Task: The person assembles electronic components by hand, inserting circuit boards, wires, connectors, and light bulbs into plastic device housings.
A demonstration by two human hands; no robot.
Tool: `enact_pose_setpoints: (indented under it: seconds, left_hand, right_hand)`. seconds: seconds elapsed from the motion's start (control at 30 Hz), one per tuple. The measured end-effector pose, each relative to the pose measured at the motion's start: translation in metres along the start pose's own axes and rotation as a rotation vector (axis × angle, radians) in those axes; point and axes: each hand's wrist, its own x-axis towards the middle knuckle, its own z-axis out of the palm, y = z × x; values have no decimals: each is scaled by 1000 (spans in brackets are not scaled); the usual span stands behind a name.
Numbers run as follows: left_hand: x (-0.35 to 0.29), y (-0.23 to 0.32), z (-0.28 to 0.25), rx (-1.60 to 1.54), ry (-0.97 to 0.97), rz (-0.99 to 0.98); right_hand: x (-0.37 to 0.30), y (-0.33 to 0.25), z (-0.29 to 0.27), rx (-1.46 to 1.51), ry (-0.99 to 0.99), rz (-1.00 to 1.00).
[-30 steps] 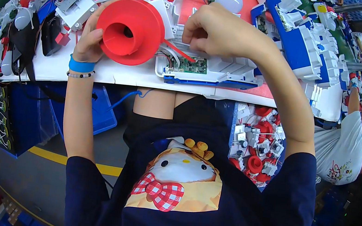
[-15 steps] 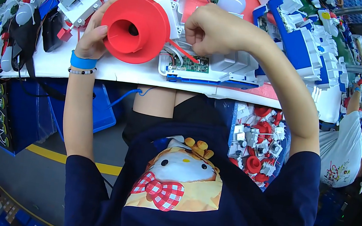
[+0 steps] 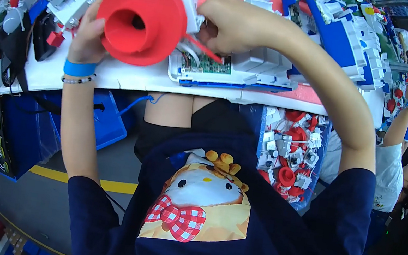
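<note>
My left hand [image 3: 87, 33] grips a red funnel-shaped plastic horn [image 3: 141, 20] by its left rim, its round mouth tilted toward me. My right hand [image 3: 235, 24] is closed beside the horn's right edge, fingers pinching something small where red and white wires [image 3: 202, 51] run down. Under both hands lies a white and blue housing [image 3: 254, 74] with a green circuit board [image 3: 213, 65] showing. What the right fingers pinch is hidden.
The white workbench edge [image 3: 117, 75] carries many white, red and blue parts at the back. A blue bin [image 3: 292, 156] of red and white assemblies sits at my right knee; a blue crate [image 3: 109, 124] sits at my left. Another person [image 3: 395, 156] works at far right.
The red horn has moved right and up toward the right hand, turning its mouth more toward me. The right hand stayed over the housing.
</note>
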Motion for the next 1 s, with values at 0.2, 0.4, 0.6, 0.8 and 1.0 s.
enact_pose_setpoints:
  seconds: [0.2, 0.4, 0.6, 0.8, 1.0]
  left_hand:
    - [4, 35, -4, 211, -137, 7]
    - [31, 43, 50, 43, -150, -27]
    - [12, 5, -37, 288, -103, 50]
    - [9, 1, -45, 268, -78, 28]
    - [14, 5, -25, 228, -118, -46]
  right_hand:
    - [2, -1, 4, 2, 49, 59]
    - [-12, 6, -7, 344, -1, 27]
    - [-15, 13, 6, 98, 28, -19]
    - [-12, -2, -6, 94, 2, 15]
    - [-16, 12, 8, 45, -45, 31]
